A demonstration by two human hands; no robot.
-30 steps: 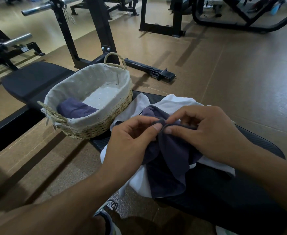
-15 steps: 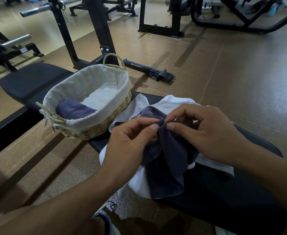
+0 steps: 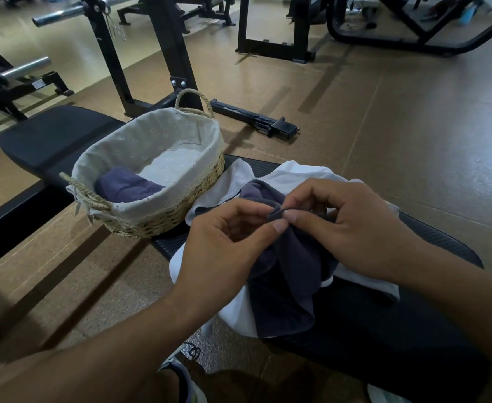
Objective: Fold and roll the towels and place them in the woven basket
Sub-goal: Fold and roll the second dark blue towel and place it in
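Here both hands, left hand (image 3: 224,251) and right hand (image 3: 352,228), pinch one corner of the dark towel (image 3: 291,274) between fingertips; the woven basket (image 3: 163,216) sits just left of them.

Basket (image 3: 163,216) on bench (image 3: 384,330), left of towels (image 3: 291,274)

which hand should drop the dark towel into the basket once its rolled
Probably the left hand. The woven basket stands on the person's left side of the bench, nearer that hand, while the right hand would have to cross over. Both now pinch the dark towel.
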